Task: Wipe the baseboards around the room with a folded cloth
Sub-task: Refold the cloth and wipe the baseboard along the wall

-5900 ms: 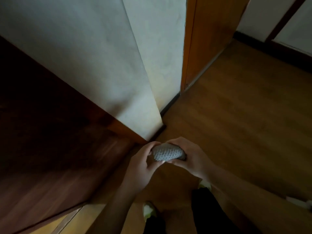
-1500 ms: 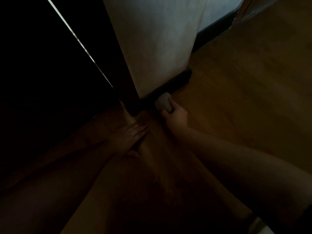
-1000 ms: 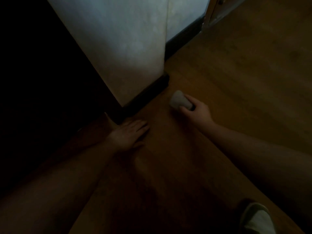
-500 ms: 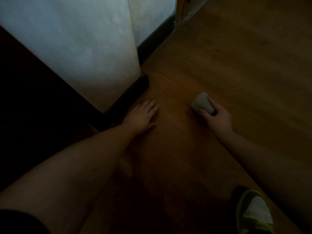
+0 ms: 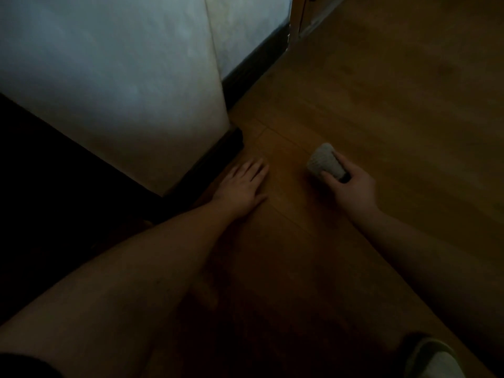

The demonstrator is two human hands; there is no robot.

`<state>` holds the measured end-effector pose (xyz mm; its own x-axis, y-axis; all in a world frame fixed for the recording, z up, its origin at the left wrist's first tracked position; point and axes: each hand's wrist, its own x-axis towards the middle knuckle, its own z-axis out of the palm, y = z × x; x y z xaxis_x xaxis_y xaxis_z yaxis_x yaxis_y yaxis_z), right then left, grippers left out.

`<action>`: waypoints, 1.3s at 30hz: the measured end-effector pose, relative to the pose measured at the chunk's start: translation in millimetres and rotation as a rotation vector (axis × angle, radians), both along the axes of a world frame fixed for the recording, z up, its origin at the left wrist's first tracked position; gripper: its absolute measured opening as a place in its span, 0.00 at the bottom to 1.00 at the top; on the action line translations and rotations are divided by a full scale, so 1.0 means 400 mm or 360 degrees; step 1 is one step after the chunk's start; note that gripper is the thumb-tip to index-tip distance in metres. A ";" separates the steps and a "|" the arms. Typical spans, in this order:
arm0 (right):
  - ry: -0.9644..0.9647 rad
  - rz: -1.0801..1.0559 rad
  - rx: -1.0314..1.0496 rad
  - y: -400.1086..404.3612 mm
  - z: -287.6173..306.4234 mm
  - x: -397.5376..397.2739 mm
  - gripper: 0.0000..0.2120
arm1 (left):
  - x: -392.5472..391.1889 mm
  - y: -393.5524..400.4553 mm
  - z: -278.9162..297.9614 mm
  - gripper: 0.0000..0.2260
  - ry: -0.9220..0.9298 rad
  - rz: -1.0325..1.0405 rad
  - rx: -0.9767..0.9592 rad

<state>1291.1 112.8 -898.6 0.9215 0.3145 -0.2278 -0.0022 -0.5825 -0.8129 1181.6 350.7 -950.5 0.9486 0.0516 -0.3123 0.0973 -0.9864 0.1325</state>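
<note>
Head view: cloth (image 5: 326,161) in right hand (image 5: 350,186) grip, off baseboard (image 5: 215,155).

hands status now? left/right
Left hand: open, flat on the wooden floor, holding nothing.
Right hand: grips the folded cloth, off the baseboard.

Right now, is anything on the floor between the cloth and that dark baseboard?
Nothing visible blocks it. The right hand grips the folded cloth away from the wall, and only bare floor lies between it and the baseboard. The left hand rests flat nearer the person.
</note>
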 end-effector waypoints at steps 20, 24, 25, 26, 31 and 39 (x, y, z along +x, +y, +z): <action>-0.0179 -0.0014 0.0184 0.278 -0.015 0.439 0.29 | 0.089 0.012 -0.079 0.28 -0.0359 0.0020 -0.0111; -0.0257 -0.0016 0.0173 0.382 0.002 0.563 0.28 | 0.094 0.016 -0.082 0.28 -0.0382 0.0007 -0.0113; -0.0284 0.0004 0.0162 0.406 0.006 0.587 0.28 | 0.095 0.016 -0.083 0.28 -0.0378 0.0007 -0.0108; -0.0304 0.0035 0.0156 0.429 0.012 0.610 0.28 | 0.096 0.016 -0.082 0.28 -0.0387 0.0013 -0.0110; -0.0353 0.0112 0.0112 0.513 0.032 0.694 0.29 | 0.098 0.014 -0.076 0.28 -0.0422 -0.0001 -0.0072; -0.0297 0.0206 0.0124 0.571 0.018 0.677 0.28 | 0.099 0.015 -0.084 0.29 -0.0361 0.0007 -0.0083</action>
